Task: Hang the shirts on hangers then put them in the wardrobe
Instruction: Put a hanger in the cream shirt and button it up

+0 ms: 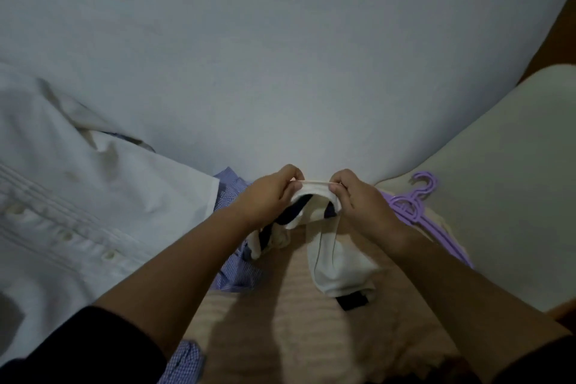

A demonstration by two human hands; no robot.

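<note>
At lower centre, my left hand and right hand each pinch the collar edge of a white shirt with dark stripes, stretched between them. Purple hangers lie just right of my right hand. A white buttoned shirt covers the left, with a blue checked shirt between it and my left hand on the bed.

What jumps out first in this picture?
Two hands, left hand and right hand, pinch the neckband of a white and navy shirt at the centre. Purple hangers lie just right of them, and a white buttoned shirt spreads across the left.
</note>
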